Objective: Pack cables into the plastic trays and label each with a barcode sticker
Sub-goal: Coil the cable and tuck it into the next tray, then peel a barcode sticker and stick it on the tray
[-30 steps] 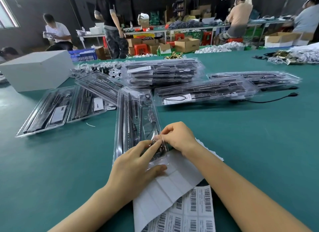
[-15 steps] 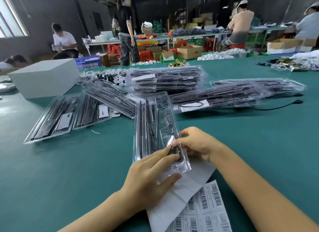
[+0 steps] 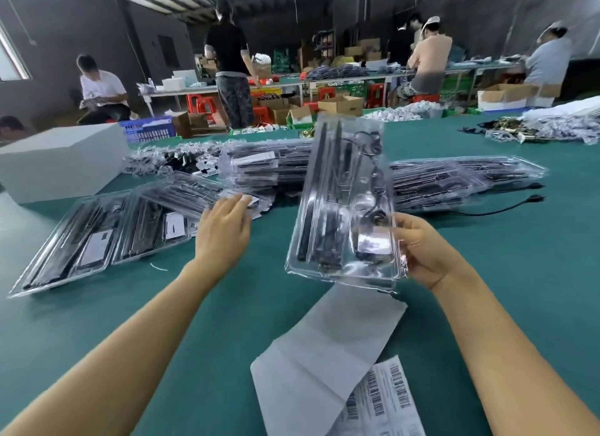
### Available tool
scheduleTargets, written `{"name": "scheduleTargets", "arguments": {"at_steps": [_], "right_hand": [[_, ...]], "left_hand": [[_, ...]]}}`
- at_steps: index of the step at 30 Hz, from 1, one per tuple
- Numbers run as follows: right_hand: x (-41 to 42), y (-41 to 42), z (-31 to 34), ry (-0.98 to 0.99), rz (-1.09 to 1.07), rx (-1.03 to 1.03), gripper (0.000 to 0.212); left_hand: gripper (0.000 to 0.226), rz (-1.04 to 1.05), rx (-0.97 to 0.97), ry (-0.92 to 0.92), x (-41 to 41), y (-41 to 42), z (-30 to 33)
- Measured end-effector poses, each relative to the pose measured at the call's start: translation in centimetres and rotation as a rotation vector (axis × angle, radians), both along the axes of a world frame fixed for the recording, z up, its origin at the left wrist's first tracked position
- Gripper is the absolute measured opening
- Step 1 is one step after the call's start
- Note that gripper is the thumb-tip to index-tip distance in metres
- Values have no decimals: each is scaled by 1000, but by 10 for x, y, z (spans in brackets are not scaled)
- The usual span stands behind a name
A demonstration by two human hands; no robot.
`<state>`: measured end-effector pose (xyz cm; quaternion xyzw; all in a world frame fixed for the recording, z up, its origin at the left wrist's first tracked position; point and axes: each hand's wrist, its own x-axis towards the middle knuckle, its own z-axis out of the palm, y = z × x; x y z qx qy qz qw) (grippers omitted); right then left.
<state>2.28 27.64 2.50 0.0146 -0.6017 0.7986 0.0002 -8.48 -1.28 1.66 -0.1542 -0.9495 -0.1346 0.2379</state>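
My right hand [image 3: 418,250] grips the near right edge of a clear plastic tray [image 3: 341,205] packed with black cables, lifted off the green table and tilted up. A barcode sticker [image 3: 373,242] sits on the tray beside my thumb. My left hand [image 3: 224,231] reaches forward over the table with relaxed fingers, its tips at the edge of a packed tray [image 3: 191,192] in the left group. A barcode sticker sheet [image 3: 383,400] with its peeled backing paper [image 3: 324,341] lies in front of me.
Two labelled trays [image 3: 97,237] lie flat at the left, a tall stack [image 3: 266,166] stands behind, more trays [image 3: 461,179] lie at the right with loose black cables [image 3: 506,205]. A white box [image 3: 61,162] stands far left. People work at benches beyond.
My right hand has lifted the tray off the table and tilted it upright. My left hand has let go of it and moved forward and left toward the trays there.
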Motion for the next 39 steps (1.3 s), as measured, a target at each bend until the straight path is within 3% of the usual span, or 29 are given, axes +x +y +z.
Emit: {"name": "scheduleTargets", "arguments": {"at_steps": [3, 5, 10, 14, 17, 20, 23, 26, 28, 34, 39], "right_hand": [[-8, 6, -13, -27, -153, -27, 12], [-14, 5, -22, -41, -207, -44, 14], [-27, 2, -31, -68, -232, -1, 14], [-32, 0, -36, -88, -243, -9, 12], [-35, 0, -38, -93, -247, -5, 14], [-36, 0, -39, -83, -246, -18, 15], [-38, 3, -40, -83, -240, -24, 16], [-38, 5, -41, -92, -231, -39, 16], [-39, 6, -42, -93, -224, -45, 17], [-40, 5, -44, -86, -219, -31, 20], [-41, 5, -44, -94, -228, -25, 25]], "left_hand": [[46, 77, -458, -317, -34, 0, -15], [46, 120, -502, -402, -43, 1, -18], [56, 399, -566, -319, -47, -5, -7], [32, 637, -649, -397, -50, -5, 0], [22, 535, -671, -204, -57, 5, 1], [18, 295, -633, 4, -75, 23, -4], [31, 78, -454, -114, -103, 36, -18], [51, 59, -359, -367, -119, 43, -29], [51, 85, -331, -467, -123, 45, -33], [36, 85, -317, -233, -119, 52, -29], [18, 124, -376, -140, -98, 57, -25]]}}
